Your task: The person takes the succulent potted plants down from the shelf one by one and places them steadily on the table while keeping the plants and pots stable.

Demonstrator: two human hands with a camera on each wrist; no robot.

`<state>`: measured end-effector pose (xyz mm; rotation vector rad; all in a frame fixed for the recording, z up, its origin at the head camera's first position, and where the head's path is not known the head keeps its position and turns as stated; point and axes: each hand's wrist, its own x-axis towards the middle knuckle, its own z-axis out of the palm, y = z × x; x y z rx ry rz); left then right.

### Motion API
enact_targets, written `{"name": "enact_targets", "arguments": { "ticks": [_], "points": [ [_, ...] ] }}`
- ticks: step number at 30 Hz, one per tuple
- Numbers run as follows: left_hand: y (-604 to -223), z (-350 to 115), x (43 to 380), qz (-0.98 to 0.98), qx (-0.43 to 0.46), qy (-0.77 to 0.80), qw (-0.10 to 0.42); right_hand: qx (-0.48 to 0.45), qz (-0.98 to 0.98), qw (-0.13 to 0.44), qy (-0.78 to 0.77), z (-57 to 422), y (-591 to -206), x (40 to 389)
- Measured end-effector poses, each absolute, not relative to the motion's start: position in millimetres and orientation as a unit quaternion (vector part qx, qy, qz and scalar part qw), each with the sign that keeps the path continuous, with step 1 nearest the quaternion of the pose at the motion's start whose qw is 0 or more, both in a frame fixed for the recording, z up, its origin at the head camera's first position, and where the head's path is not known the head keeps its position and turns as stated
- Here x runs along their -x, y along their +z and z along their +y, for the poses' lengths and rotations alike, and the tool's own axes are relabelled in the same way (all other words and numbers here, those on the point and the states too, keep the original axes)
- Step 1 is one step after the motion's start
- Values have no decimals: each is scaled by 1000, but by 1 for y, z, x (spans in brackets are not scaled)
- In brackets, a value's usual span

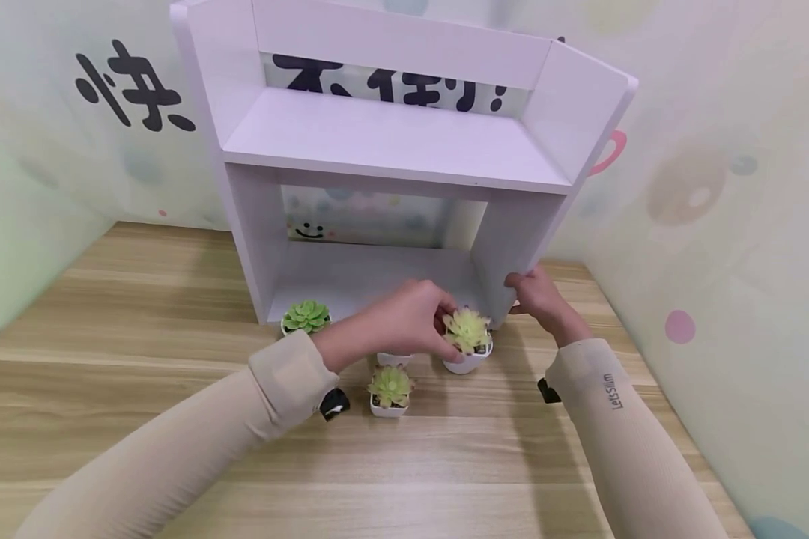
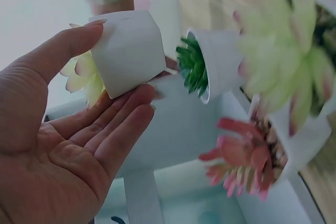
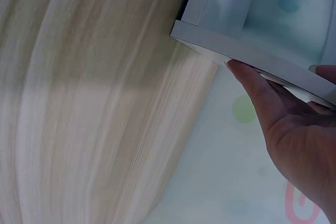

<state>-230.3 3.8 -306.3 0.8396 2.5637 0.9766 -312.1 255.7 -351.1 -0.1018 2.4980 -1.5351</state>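
Observation:
My left hand (image 1: 414, 318) holds a potted succulent (image 1: 467, 333) with pale yellow-green, pink-tipped leaves, thumb and fingers on its white pot (image 2: 131, 51). The pot is close to the lower right front of a white two-tier shelf (image 1: 391, 138). Gripping the shelf's right side panel (image 3: 247, 51) near its lower front edge is my right hand (image 1: 542, 299), with the thumb on one face and fingers on the other. A similar yellow-green succulent (image 1: 391, 388) stands on the wooden table nearer to me. Behind my left wrist, another white pot (image 1: 394, 359) is mostly hidden.
A bright green succulent (image 1: 306, 317) stands at the shelf's lower left front, partly behind my left forearm. In the left wrist view appear a dark green succulent (image 2: 192, 66) and a pink one (image 2: 239, 156). Patterned walls rise behind the shelf and along the table's right side (image 1: 647, 397).

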Motion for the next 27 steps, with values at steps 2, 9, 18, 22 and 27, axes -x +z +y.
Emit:
{"name": "enact_targets", "arguments": {
  "ticks": [2, 9, 18, 22, 27],
  "points": [
    [-309, 6, 224, 887, -297, 328, 132, 35, 847, 104, -520, 256, -351, 312],
    [-324, 16, 201, 896, -303, 306, 110, 36, 850, 101, -516, 256, -352, 312],
    [-352, 32, 193, 899, -316, 288, 90, 34, 851, 100, -515, 256, -352, 309],
    [-363, 35, 194, 901, -329, 270, 85, 34, 852, 96, -513, 257, -353, 309],
    [-376, 35, 198, 903, -338, 257, 65, 33, 852, 91, -515, 256, -355, 311]
  ]
}}
